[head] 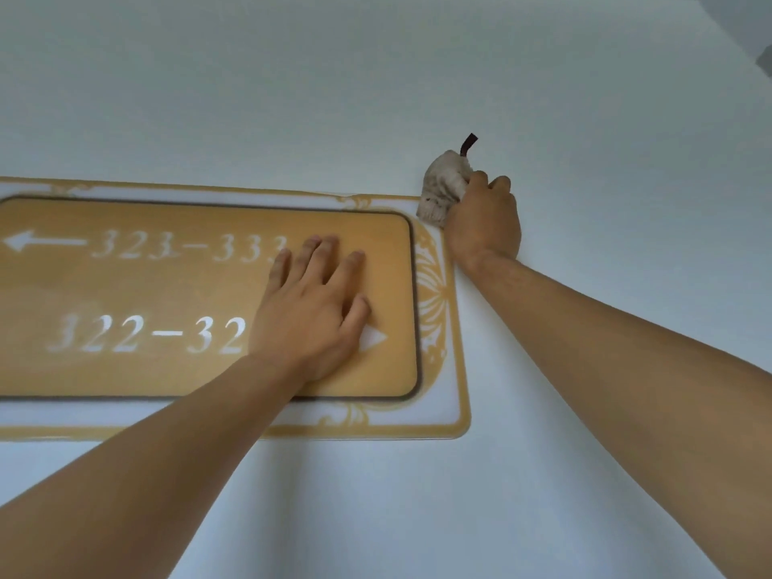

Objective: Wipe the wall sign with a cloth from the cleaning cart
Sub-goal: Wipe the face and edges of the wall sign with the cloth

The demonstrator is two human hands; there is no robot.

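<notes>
Here, cloth [443, 188] in right hand [484, 221]

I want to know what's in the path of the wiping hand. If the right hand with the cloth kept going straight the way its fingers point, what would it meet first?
The right hand points up the wall, with the cloth at the sign's upper right corner. Ahead lies only bare wall; the way looks free as far as the picture shows.

Two bare forearms enter the view, one from about 7 o'clock and one from about 4 o'clock. Neither shows a sleeve, cuff, watch, band or glove. The left hand [311, 311] and the right hand [484, 219] wear no rings. Fine hair shows along the right forearm. The fingernails on the left hand are short and unpainted.
</notes>
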